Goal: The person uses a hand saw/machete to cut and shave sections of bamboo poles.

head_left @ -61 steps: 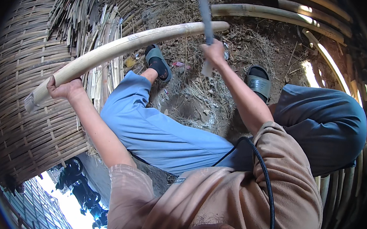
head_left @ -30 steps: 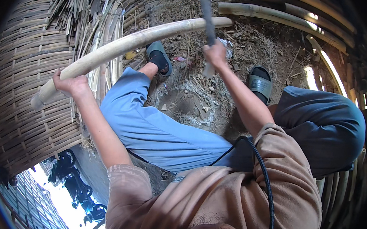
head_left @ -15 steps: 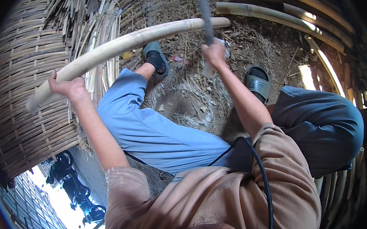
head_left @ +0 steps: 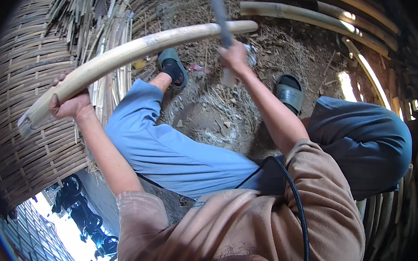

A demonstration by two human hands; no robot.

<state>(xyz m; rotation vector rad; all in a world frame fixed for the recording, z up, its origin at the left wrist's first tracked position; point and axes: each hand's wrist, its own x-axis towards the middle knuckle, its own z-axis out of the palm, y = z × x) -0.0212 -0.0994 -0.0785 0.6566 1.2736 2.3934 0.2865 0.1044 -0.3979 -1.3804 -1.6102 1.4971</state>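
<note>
A long pale bamboo pole [head_left: 142, 48] slants across the view from lower left to upper right. My left hand [head_left: 72, 104] is closed round it near its left end, with the thumb on the near side and fingertips showing over the far side. My right hand [head_left: 234, 57] grips a large knife [head_left: 219, 10] by its light handle, which sticks out below the fist. The dark blade points up and left, smeared by motion, and crosses the pole near its far right end. Whether blade and pole touch, I cannot tell.
Woven bamboo matting [head_left: 23, 88] stands on the left, beside bundled split strips [head_left: 112, 51]. More bamboo poles [head_left: 294, 13] lie at the upper right. My sandalled feet [head_left: 289, 93] rest on dirt littered with straw and shavings. Parked motorbikes [head_left: 84, 214] show at lower left.
The pole's left end has shifted left and slightly down. My left hand has turned, its grip now more from beneath. The knife has moved left, its blade leaning further left.
</note>
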